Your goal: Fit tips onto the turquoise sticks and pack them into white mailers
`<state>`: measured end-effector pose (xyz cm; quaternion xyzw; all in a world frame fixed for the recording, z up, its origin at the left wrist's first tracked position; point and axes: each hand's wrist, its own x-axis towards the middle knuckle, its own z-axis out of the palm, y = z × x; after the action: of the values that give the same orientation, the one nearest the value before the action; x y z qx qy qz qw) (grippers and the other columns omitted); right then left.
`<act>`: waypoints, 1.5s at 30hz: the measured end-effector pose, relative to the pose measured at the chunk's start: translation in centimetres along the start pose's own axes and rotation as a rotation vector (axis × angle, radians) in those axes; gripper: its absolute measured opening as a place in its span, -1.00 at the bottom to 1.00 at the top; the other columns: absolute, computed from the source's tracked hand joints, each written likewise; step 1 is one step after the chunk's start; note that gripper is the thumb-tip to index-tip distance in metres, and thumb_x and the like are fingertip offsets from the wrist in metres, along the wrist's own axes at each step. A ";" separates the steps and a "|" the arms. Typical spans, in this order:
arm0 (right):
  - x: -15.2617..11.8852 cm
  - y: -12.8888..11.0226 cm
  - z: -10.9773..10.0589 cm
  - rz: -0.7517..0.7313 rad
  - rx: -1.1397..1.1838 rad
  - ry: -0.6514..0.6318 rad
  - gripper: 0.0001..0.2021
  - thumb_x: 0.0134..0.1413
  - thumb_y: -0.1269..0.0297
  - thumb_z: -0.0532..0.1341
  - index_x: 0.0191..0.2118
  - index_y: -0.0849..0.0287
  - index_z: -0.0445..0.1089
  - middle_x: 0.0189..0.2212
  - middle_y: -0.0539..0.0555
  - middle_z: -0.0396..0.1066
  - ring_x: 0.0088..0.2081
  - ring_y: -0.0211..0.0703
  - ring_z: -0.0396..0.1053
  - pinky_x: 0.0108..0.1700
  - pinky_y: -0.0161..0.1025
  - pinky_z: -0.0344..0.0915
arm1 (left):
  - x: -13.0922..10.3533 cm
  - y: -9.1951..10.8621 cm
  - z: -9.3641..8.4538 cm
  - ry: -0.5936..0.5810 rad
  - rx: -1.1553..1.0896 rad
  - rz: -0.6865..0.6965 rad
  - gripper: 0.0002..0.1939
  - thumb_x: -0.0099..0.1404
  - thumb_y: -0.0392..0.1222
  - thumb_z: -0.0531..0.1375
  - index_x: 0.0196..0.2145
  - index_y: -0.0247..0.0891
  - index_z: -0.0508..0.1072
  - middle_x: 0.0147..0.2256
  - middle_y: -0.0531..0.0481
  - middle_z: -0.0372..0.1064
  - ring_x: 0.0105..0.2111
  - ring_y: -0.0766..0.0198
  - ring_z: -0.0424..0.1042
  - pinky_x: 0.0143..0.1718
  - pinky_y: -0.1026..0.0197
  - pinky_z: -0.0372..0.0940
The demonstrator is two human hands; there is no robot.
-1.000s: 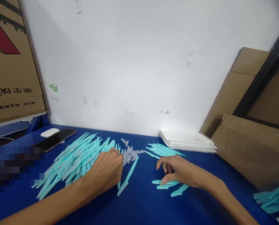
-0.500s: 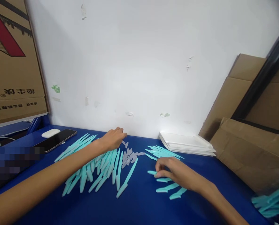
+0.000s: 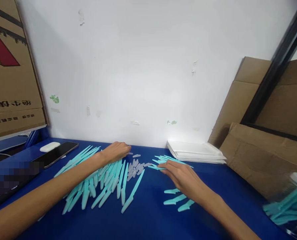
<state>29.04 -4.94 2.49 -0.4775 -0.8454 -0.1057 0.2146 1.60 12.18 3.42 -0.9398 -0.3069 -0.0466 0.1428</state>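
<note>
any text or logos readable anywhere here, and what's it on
"®": on the cardboard box at the left, beside large Chinese characters that look upside down; I can't read those surely.
Smaller line of characters below them, same box: too blurred to read.
No lettering is discernible on the phone or the white stack.

Phone (image 3: 61,154), dark screen, flat on blue counter (image 3: 101,228). Rounded white case (image 3: 50,147) just beside phone, on its wall side. Printed cardboard box (image 3: 12,83), red and black marks, left of and higher than phone. White wall (image 3: 133,66) behind phone, with tape scraps (image 3: 136,123) and green patch (image 3: 55,99). Well right of phone: white stack (image 3: 195,153) on counter; farther right, brown cardboard (image 3: 258,163) and slanted black bar (image 3: 270,73).
</note>
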 end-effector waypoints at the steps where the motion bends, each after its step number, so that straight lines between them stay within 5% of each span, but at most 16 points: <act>1: 0.0 -0.1 0.0 -0.003 -0.012 0.010 -0.74 0.42 0.30 0.05 0.05 0.11 0.43 -0.17 0.12 0.56 -0.20 -0.08 0.54 -0.27 -0.22 0.43 | -0.4 0.2 -0.5 0.022 -0.006 -0.003 -0.88 0.43 -0.34 0.10 -0.26 -0.29 0.42 -0.33 -0.12 0.48 -0.39 0.17 0.47 -0.41 0.24 0.19; 7: 0.3 -0.6 0.1 0.034 -0.034 0.092 -0.73 0.42 0.21 0.06 0.01 0.07 0.48 -0.28 0.06 0.57 -0.31 -0.17 0.54 -0.36 -0.32 0.36 | -4.2 3.6 -2.2 0.228 -0.104 0.033 -0.72 0.54 -0.14 -0.07 0.04 -0.17 0.37 -0.09 -0.11 0.44 -0.24 0.20 0.47 -0.40 0.25 0.19; 11: 0.2 -0.8 0.3 0.028 -0.023 0.113 -0.73 0.42 0.22 0.06 0.02 0.07 0.48 -0.30 0.06 0.55 -0.35 -0.19 0.51 -0.40 -0.34 0.31 | -5.6 6.0 -1.7 0.330 -0.250 0.064 -0.70 0.54 -0.18 -0.09 0.00 -0.16 0.41 -0.11 -0.07 0.41 -0.30 0.26 0.45 -0.44 0.27 0.20; 16: 0.2 -1.2 0.7 -0.017 -0.012 0.095 -0.73 0.42 0.24 0.06 0.01 0.07 0.48 -0.30 0.08 0.55 -0.33 -0.18 0.51 -0.36 -0.34 0.31 | -5.8 7.2 -1.8 0.342 -0.374 0.063 -0.71 0.54 -0.20 -0.08 0.00 -0.20 0.41 -0.10 -0.06 0.41 -0.24 0.27 0.45 -0.35 0.28 0.27; 32: 0.3 -1.9 0.8 -0.101 0.006 0.140 -0.75 0.43 0.29 0.06 -0.01 0.13 0.48 -0.38 0.06 0.52 -0.40 -0.24 0.45 -0.45 -0.35 0.20 | -6.1 8.8 -0.7 0.428 -0.400 0.115 -0.74 0.54 -0.23 -0.07 0.02 -0.17 0.36 -0.17 -0.03 0.37 -0.44 0.36 0.32 -0.53 0.31 0.09; 39: -0.3 -2.7 1.7 -0.160 0.067 0.203 -0.52 0.43 0.29 0.06 0.38 0.10 0.04 -0.40 0.00 0.51 -0.46 -0.27 0.41 -0.42 -0.35 0.27 | -6.3 10.0 -0.6 0.484 -0.443 0.121 -0.77 0.53 -0.26 -0.05 -0.06 -0.21 0.39 -0.29 0.03 0.28 -0.57 0.39 0.10 -0.61 0.29 -0.04; 45: -0.2 -2.9 1.8 -0.233 -0.020 0.168 -0.56 0.43 0.31 0.07 0.34 0.06 0.10 -0.47 -0.05 0.48 -0.51 -0.28 0.38 -0.47 -0.35 0.23 | -6.8 10.4 -0.7 0.412 -0.269 0.229 -0.73 0.46 -0.42 -0.05 -0.03 -0.23 0.35 -0.32 0.02 0.29 -0.49 0.31 0.22 -0.59 0.23 -0.06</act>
<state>26.23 -5.91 0.89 -0.3679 -0.8730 -0.1778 0.2661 2.26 0.17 0.39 -0.9496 -0.1543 -0.2606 0.0803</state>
